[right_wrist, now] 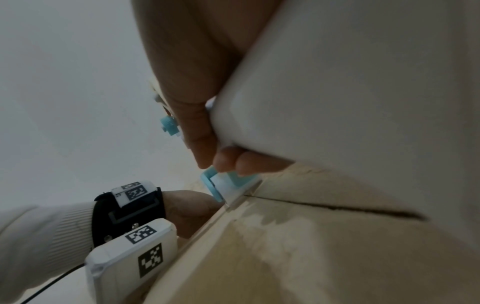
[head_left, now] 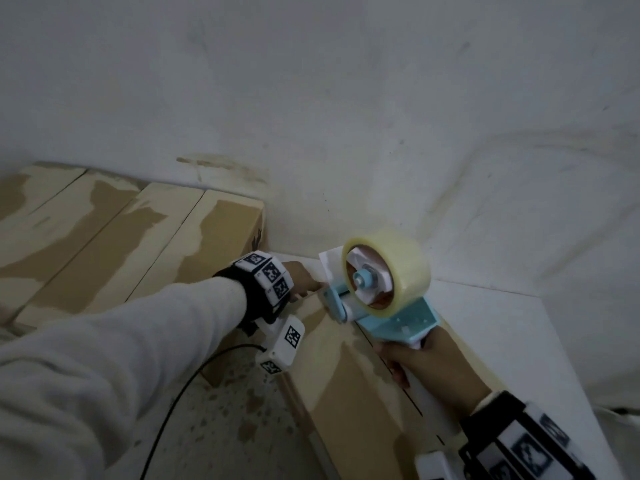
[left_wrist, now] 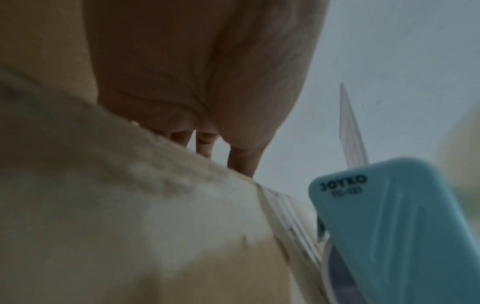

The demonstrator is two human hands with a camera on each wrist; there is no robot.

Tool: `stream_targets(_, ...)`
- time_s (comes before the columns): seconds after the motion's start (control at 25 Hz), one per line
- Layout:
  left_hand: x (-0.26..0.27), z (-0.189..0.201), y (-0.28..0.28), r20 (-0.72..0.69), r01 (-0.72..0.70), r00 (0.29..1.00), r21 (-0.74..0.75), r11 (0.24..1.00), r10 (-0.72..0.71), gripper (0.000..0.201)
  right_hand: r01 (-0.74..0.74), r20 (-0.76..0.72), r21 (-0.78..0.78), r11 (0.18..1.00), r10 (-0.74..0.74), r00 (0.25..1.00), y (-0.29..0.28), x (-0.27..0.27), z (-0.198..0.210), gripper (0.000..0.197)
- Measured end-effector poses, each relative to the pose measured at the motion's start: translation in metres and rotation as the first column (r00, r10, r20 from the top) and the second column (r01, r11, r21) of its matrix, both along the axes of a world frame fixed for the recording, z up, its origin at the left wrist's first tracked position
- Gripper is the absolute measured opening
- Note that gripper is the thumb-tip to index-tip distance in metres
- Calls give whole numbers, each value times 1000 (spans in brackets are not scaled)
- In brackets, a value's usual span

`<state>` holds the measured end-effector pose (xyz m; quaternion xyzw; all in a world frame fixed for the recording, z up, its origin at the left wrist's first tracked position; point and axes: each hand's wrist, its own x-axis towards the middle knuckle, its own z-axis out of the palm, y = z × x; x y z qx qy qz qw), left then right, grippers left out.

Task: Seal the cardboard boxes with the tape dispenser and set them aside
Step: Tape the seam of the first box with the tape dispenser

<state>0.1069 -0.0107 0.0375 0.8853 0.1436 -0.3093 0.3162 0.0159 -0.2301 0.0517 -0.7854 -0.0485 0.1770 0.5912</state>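
At the far left, against the wall, lie flat cardboard boxes with pale torn patches on their tops, side by side on the speckled floor. A light sleeve reaches in from the lower left, ending in a black wristband with coded white blocks and a thin black cable trailing down from it. The left hand rests on the far end of the box being sealed, at that box's left edge; from the left wrist view the fingers reach straight down over the box's far edge, holding nothing, just beside the nose of the tape dispenser. The dispenser — pale blue, with a big roll of clear tape standing on it — sits with its front end down on the far end of the box, at the centre seam, where the flaps meet in a dark line. Its handle runs back toward the near right, and the right hand is clenched round that handle — thumb and fingertips wrapped to meet beneath it in the right wrist view. To the right of the box lies a white flat surface.
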Motion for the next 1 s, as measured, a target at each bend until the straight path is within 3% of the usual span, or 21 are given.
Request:
stream_targets(0.04, -2, -3, 2, 0, -43, 999, -66, 997, 43, 20, 2, -1, -4, 1000, -2, 1000, -1, 0, 0, 31)
stream_targets(0.12, -4, 0, 5, 30, -73, 997, -114, 991, 77, 39, 7, 2, -7, 1000, -7, 1000, -2, 0, -2, 31)
stream_targets(0.2, -7, 6, 4, 121, -41, 991, -78, 996, 51, 38, 17, 1, -11, 1000, -17, 1000, -1, -2, -3, 28)
stream_targets(0.36, -4, 13, -3, 227, 115, 965, 89, 989, -132, 20, 55, -10, -16, 998, -55, 998, 0, -4, -3, 21)
stream_targets(0.52, -10, 11, -4, 188, 151, 972, -26, 988, -144, 23, 83, -32, -20, 996, -83, 996, 1, -4, -3, 18)
stream_targets(0.68, -28, 0, -5, 127, 248, 963, -68, 966, -238, 11, 64, 9, -67, 996, -63, 998, 3, -6, -1, 17)
stream_targets(0.8, -31, -19, -7, 191, 274, 951, -163, 948, -242, 43, 28, 35, -168, 985, -22, 999, 6, -5, 3, 18)
stream_targets(1.0, -41, -26, -7, 316, 198, 933, -57, 979, -171, 41, -28, -30, -246, 969, 22, 999, 6, -3, 10, 12)
